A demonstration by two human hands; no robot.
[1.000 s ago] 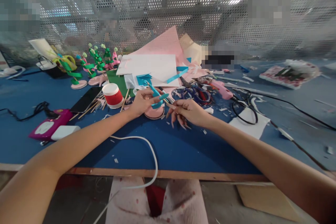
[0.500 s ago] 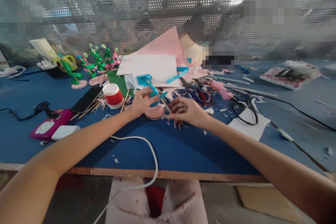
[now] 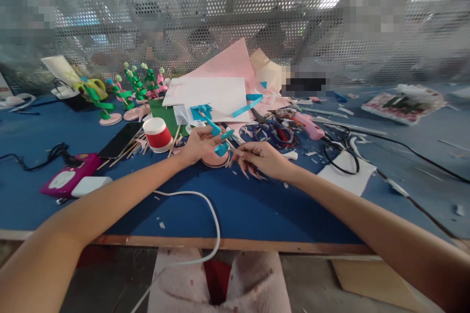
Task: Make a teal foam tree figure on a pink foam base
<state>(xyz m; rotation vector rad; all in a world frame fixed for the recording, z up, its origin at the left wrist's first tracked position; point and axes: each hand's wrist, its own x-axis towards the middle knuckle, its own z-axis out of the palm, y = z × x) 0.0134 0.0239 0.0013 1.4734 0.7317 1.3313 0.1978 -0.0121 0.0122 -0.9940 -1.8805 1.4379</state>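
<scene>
A thin wooden stick (image 3: 235, 148) slants between my hands, with a blue paper strip (image 3: 221, 148) coiled loosely around it. My left hand (image 3: 198, 145) is closed on the blue strip, fingers pinching near the coil's upper part. With thumb and forefinger, my right hand (image 3: 261, 157) grips the stick's lower right end; its other fingers curl beneath. Just below the coil, a round pink base (image 3: 216, 160) lies on the table, partly covered by the strip and left hand. Behind the hands, a blue paper piece (image 3: 198, 113) rests against white sheets (image 3: 209, 90).
To the left are a red-and-white cup (image 3: 157, 135), a phone (image 3: 121, 139), a magenta power strip (image 3: 71, 173) and green spiral paper plants (image 3: 137, 85). Scissors (image 3: 273, 132) and a pink glue gun (image 3: 309, 125) lie at right. A white cable (image 3: 205, 200) crosses the front edge.
My right hand's fingers have closed around the stick's end and tilted it flatter. The blue coil has loosened into wider loops. My left hand stays nearly in place.
</scene>
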